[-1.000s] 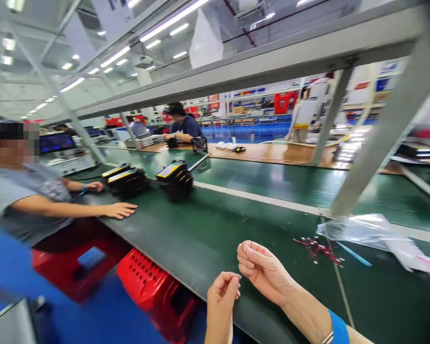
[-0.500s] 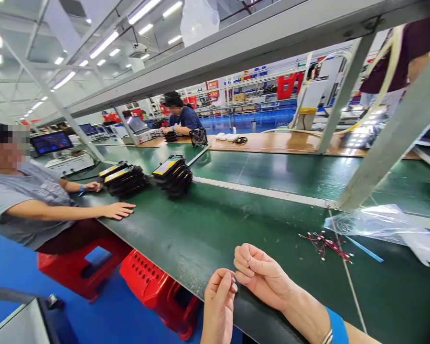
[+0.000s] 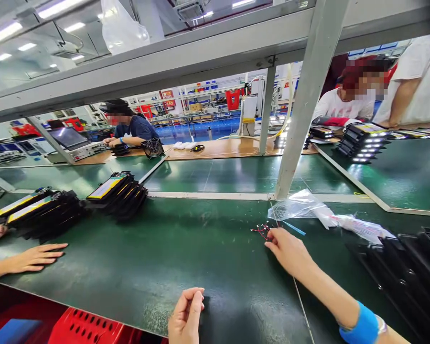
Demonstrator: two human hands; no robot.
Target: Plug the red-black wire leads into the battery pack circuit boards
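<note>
The right hand [image 3: 290, 253] is extended to the fine red wires [image 3: 263, 232], its grip unclear; a light pinch is suited. The left hand [image 3: 185, 316] is curled shut.

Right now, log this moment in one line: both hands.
right hand: beside red wires | left hand: fingers pinched, at bench edge

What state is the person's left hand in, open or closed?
Closed: the left hand is curled in on itself, its fingertips drawn together, with nothing visible between them.
</note>
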